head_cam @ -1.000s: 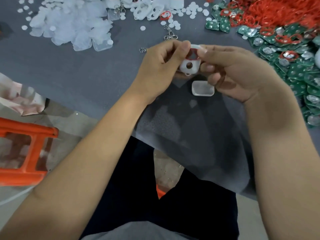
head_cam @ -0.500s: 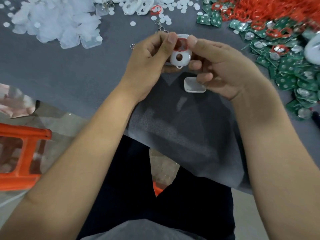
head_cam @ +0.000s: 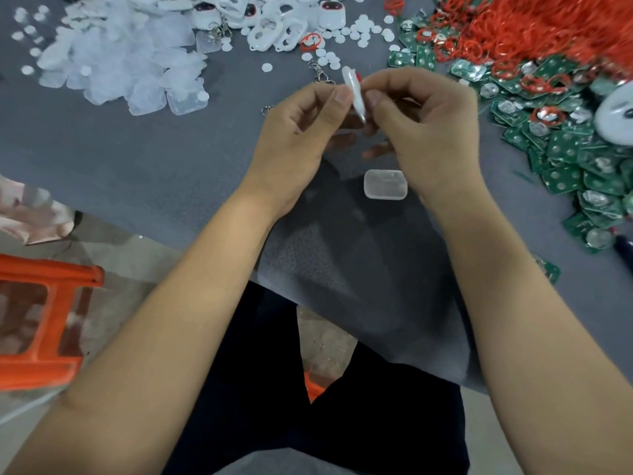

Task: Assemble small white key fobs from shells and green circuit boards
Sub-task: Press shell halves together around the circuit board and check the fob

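My left hand (head_cam: 301,132) and my right hand (head_cam: 424,121) pinch a white key fob shell (head_cam: 354,92) between them, above the grey table cover (head_cam: 154,152). The shell is turned edge-on to the camera, with a bit of red showing behind its top. Both thumbs press against its sides. A clear back shell (head_cam: 385,184) lies flat on the cover just below my right hand. Green circuit boards (head_cam: 565,156) are heaped to the right, several with red rings on them.
A pile of clear shells (head_cam: 130,60) lies at the back left. White front shells (head_cam: 274,25) and small white discs (head_cam: 346,36) sit at the back middle, loose key rings (head_cam: 320,72) near them. Red rings (head_cam: 548,25) are heaped back right. An orange stool (head_cam: 41,320) stands lower left.
The white shell faced the camera with its red ring and hole visible; now both hands have turned it edge-on. The view has shifted a little.
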Action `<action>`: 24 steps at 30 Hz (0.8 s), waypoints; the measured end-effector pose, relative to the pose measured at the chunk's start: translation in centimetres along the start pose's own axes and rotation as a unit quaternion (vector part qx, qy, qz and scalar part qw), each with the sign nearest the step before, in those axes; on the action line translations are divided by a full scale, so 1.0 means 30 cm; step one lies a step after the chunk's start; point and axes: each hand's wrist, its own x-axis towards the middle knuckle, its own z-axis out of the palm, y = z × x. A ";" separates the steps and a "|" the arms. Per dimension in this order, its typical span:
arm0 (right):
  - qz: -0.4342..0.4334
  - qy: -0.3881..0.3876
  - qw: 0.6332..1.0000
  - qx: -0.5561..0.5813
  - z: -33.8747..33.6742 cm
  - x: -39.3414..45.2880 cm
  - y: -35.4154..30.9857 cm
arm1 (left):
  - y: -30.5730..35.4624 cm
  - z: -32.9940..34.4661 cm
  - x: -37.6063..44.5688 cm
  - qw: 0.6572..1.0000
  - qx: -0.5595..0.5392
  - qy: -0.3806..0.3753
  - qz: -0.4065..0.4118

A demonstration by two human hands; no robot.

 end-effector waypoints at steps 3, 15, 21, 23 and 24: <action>-0.023 -0.012 0.999 -0.021 0.003 -0.006 -0.008 | 0.001 -0.002 0.005 1.000 -0.016 0.019 -0.013; -0.027 -0.019 0.999 -0.028 0.006 -0.011 -0.003 | -0.014 -0.008 0.020 1.000 -0.022 0.000 -0.008; -0.073 -0.024 0.994 -0.074 -0.001 -0.014 0.006 | -0.006 -0.002 0.015 0.999 -0.029 0.008 -0.020; -0.094 -0.018 0.991 -0.090 0.003 -0.014 0.005 | 0.000 0.000 0.015 0.999 -0.036 0.014 -0.032; -0.089 -0.013 0.993 -0.077 0.006 -0.015 0.003 | 0.003 0.001 0.017 0.998 -0.044 0.019 -0.037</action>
